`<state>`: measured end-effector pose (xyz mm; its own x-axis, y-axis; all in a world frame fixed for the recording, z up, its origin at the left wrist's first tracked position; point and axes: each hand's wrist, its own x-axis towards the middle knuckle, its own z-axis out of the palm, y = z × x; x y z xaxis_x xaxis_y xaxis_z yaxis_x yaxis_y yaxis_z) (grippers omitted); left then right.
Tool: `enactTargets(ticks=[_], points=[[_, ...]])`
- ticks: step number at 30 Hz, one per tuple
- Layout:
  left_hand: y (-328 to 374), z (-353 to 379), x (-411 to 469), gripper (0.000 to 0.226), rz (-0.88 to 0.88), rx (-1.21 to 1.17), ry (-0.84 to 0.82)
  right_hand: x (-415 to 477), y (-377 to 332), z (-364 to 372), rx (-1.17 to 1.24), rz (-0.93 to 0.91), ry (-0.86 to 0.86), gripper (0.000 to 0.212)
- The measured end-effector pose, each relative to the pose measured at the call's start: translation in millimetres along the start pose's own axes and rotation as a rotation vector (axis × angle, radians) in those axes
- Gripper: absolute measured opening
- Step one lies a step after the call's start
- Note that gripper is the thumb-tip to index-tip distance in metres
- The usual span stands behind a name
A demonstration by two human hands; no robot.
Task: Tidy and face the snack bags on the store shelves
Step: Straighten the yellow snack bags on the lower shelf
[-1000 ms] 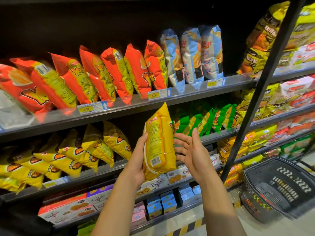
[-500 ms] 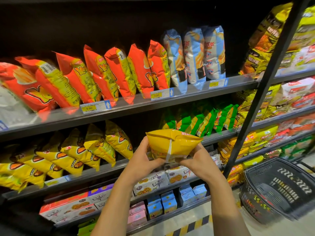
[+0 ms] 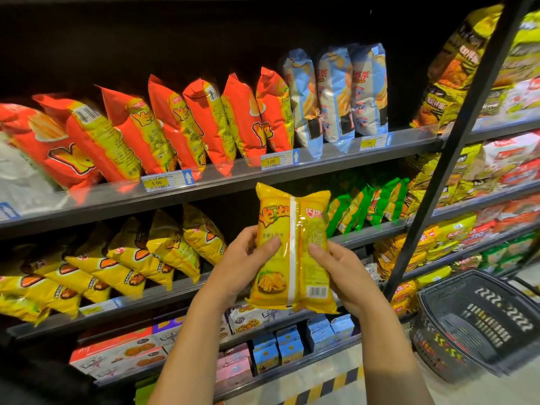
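Note:
A yellow snack bag (image 3: 295, 229) stands upright in front of the second shelf, its back seam and barcode turned toward me. My left hand (image 3: 242, 264) grips its left edge with the thumb across the bag. My right hand (image 3: 342, 270) grips its right edge. Behind and to the left, a row of matching yellow bags (image 3: 140, 255) leans leftward on the second shelf (image 3: 152, 290). To the right of a dark gap on that shelf stand green bags (image 3: 371, 206).
Red bags (image 3: 163, 127) and light blue bags (image 3: 336, 92) lean along the upper shelf (image 3: 222, 182). Boxed biscuits (image 3: 122, 355) and small cartons (image 3: 277, 346) fill the lower shelves. A black upright post (image 3: 455, 147) separates another bay. A black shopping basket (image 3: 479, 320) sits on the floor at right.
The yellow bag went from upright in my left hand alone, to tipped flat between both hands, to upright again with its back seam toward me. My right hand has taken hold of it.

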<state>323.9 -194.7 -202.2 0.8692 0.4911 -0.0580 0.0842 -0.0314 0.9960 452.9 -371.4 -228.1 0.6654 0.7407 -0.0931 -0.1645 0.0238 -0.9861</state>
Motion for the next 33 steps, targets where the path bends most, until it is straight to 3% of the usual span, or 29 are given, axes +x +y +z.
enactTargets(ticks=[3, 7, 11, 16, 18, 21, 23, 26, 30, 33], points=[[15.8, 10.3, -1.3, 0.045, -0.186, -0.116, 0.018, 3.1, -9.0, 4.8, 0.075, 0.097, 0.001, 0.025], [20.8, 12.6, -0.3, 0.046, -0.343, -0.233, 0.025, 4.6, -16.5, 14.9, 0.149, 0.179, 0.086, 0.044], [20.4, 11.0, 0.3, 0.045, -0.347, -0.243, 0.044, 3.4, -15.9, 18.2, 0.197, 0.203, 0.08, 0.042], [17.5, 13.3, -0.2, 0.057, -0.182, -0.109, 0.195, -2.0, -15.6, 23.0, 0.298, 0.221, 0.024, 0.045], [20.5, 16.7, -4.1, 0.065, -0.106, -0.039, 0.167, -1.6, -14.9, 25.5, 0.319, 0.202, 0.038, 0.05], [27.5, 19.7, -5.1, 0.057, -0.07, -0.204, 0.073, 0.7, -6.2, 22.8, 0.442, 0.207, 0.069, 0.063], [30.7, 16.6, -3.5, 0.056, -0.088, -0.339, 0.086, 2.8, -1.3, 19.1, 0.516, 0.231, 0.074, 0.066], [29.8, 14.1, -0.8, 0.053, -0.069, -0.353, 0.135, 6.6, 2.2, 16.1, 0.491, 0.186, 0.079, 0.063], [29.5, 16.3, -2.6, 0.033, 0.066, -0.043, 0.313, 6.8, -4.2, 20.1, 0.36, 0.031, 0.184, 0.051], [27.3, 22.6, -6.7, 0.024, 0.292, 0.27, 0.387, 8.0, -6.3, 23.5, 0.178, -0.073, 0.3, 0.069]])
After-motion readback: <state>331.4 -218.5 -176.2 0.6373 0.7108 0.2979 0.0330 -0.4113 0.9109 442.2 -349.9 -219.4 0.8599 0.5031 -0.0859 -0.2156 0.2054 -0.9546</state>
